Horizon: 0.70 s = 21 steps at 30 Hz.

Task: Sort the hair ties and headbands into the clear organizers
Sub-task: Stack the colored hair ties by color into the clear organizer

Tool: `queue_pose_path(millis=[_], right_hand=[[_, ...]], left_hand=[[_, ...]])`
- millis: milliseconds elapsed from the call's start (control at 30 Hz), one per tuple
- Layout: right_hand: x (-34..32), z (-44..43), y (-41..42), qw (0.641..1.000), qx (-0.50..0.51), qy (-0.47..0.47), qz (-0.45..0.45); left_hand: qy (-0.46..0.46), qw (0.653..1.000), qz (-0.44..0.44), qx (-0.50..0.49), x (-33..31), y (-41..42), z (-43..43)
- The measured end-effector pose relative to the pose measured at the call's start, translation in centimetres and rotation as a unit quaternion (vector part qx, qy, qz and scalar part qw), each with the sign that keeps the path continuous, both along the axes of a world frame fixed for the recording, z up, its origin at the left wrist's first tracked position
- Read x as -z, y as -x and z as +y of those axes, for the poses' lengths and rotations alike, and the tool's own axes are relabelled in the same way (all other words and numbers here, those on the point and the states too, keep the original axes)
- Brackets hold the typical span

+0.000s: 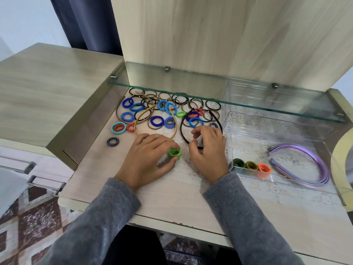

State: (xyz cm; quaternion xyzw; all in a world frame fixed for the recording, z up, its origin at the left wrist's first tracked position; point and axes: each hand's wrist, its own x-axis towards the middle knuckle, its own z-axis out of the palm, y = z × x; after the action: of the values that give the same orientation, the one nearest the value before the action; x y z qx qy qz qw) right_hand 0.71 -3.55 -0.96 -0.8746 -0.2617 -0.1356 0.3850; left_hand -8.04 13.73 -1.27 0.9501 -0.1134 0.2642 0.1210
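the left hand (150,155) pinches a green hair tie (175,153), just left of the right hand (208,150), whose curled fingers grip the dark brown headband (181,129). to the right, the clear organizer (257,138) holds purple headbands (322,163) and three rolled ties (251,165).

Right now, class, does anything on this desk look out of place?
One dark striped hair tie lies alone on the bare wood, left of the left hand, apart from the main pile under the glass shelf. Nothing looks spilled or damaged.
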Motion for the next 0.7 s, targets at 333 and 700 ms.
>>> queue_pose_path(millis=[333, 700], right_hand=[[0.1, 0.0, 0.0, 1.0, 0.009, -0.004, -0.001], [-0.4, 1.6, -1.2, 0.992, 0.048, 0.108, -0.048]], left_hand=[[0.011, 0.999, 0.04, -0.011, -0.3, 0.1, 0.0], [0.106, 0.965, 0.144, -0.19, 0.7, -0.9, 0.0]])
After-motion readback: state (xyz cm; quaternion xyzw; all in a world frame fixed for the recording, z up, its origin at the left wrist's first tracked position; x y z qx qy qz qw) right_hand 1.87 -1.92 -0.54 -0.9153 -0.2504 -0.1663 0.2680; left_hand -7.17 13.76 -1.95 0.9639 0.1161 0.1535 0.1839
